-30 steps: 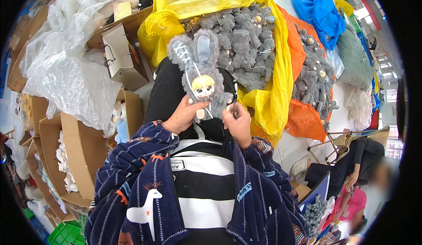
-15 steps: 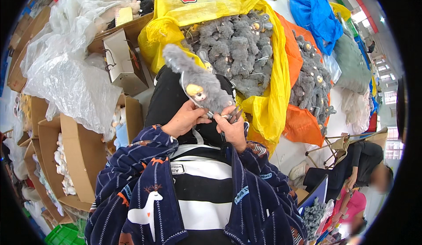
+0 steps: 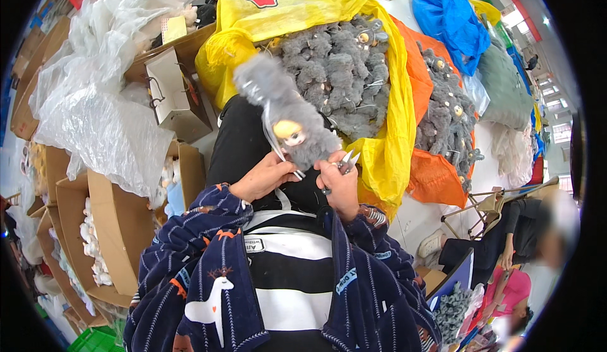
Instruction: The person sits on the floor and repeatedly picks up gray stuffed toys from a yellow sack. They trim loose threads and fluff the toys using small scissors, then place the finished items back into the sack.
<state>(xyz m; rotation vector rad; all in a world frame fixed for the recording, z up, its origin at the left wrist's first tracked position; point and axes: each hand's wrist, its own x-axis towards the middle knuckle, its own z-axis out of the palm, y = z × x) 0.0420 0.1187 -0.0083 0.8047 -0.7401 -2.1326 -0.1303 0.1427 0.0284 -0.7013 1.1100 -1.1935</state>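
Note:
A grey furry plush doll (image 3: 306, 127) with a small doll face and a yellow patch above it is up over my lap, its long furry part toward the upper left. My left hand (image 3: 264, 176) is closed at its lower edge, pinching a thin white strap (image 3: 276, 142) that runs along the doll's side. My right hand (image 3: 337, 188) is closed round small metal scissors (image 3: 348, 161), their blades pointing up and away. Its thumb and forefinger are against the doll's lower right edge. My fingers hide the exact grip there.
Ahead lies a yellow sack (image 3: 398, 112) full of similar grey plush dolls, with an orange sack (image 3: 436, 178) of more beside it. Cardboard boxes (image 3: 114, 225) and clear plastic sheeting (image 3: 95, 118) crowd the left. Another person (image 3: 525, 225) sits at the right.
The doll has turned so its face shows more, and it has shifted slightly. The scissors' blades in my right hand now show more plainly and stand apart.

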